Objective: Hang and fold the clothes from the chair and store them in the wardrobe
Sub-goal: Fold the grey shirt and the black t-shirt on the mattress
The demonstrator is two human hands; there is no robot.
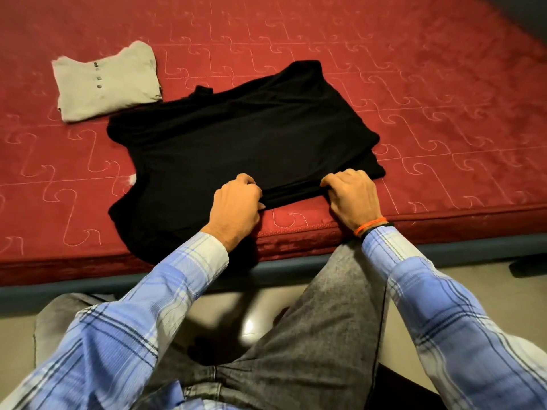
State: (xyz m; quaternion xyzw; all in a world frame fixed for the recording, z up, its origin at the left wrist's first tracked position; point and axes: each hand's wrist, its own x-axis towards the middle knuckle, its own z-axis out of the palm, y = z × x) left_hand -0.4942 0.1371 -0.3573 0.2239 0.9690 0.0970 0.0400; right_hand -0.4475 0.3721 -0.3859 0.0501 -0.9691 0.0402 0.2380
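From the head camera, a black soft-knit garment (236, 137) lies spread and partly folded on a red quilted mattress (414, 84) stitched with a pale hook pattern; the garment's near-left part hangs over the mattress's near edge. The left hand (236, 208) has its fingers curled round the near folded edge of the black garment, pinching the cloth, and the right hand (352, 196) grips the same edge further right, near the garment's right corner, knuckles up. Both hands sit just inside the near edge of the mattress. An orange thread band (370, 225) and a dark band beside it circle the right wrist, and both arms wear blue-and-white checked shirt sleeves (142, 315). To the far left, just beside the black garment's far-left corner, a folded light grey top with a short row of buttons (108, 82) lies flat on the mattress. Below the mattress runs a dark blue bed frame (59, 294), and the person's grey jeans (325, 321) press against it over a pale tiled floor (17, 335).
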